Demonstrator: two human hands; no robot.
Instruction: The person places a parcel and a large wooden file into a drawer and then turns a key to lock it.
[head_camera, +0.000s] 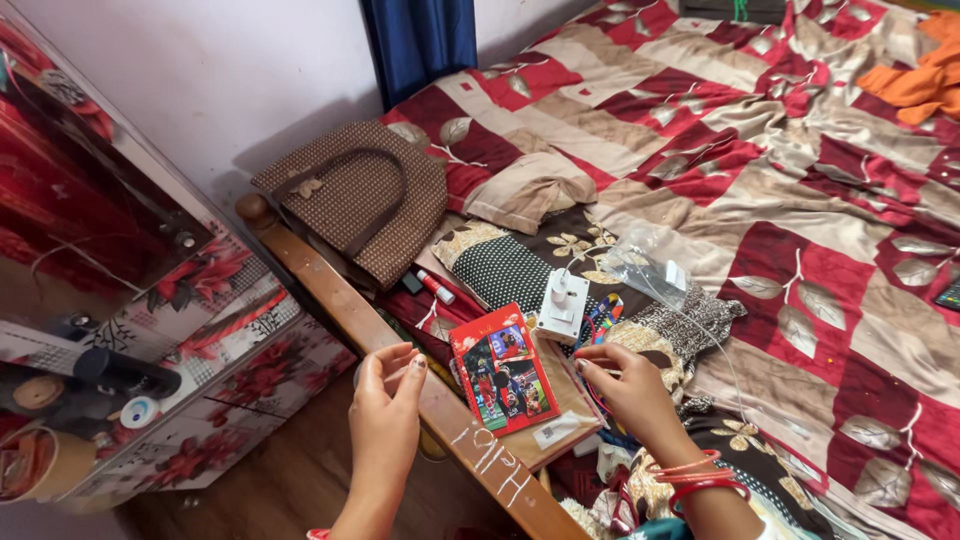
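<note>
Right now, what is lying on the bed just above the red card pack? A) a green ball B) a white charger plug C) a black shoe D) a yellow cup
B: a white charger plug with a thin white cable lies just above the red card pack, between it and the clear plastic bag, close to the right hand.

Bed (800, 210), wooden side rail (400, 350), red-and-beige leaf-print cover. On it: brown dotted handbag (360, 195) near corner, beige cushion (525, 190) beside it, dotted pillow (500, 270), clear plastic bag (650, 262), orange cloth (920, 80) at far edge.
</note>
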